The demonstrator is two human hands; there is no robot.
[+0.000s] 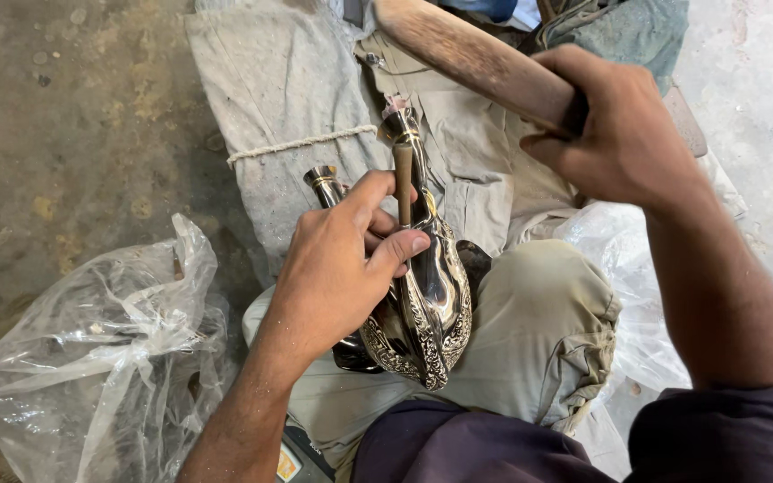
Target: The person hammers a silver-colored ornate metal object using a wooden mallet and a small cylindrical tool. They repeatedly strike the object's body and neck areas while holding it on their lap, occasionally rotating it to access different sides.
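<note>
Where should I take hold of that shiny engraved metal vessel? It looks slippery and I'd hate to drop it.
Probably at the narrow upper part of the metal vessel, from the left, where the left hand already wraps it; the polished, swelling lower body offers less purchase.

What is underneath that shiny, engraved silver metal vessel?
The shiny engraved silver metal vessel rests on the person's khaki-clad knee, steadied by the left hand. A dark rounded object peeks out behind it. The vessel and hand cover whatever lies directly beneath.
</note>
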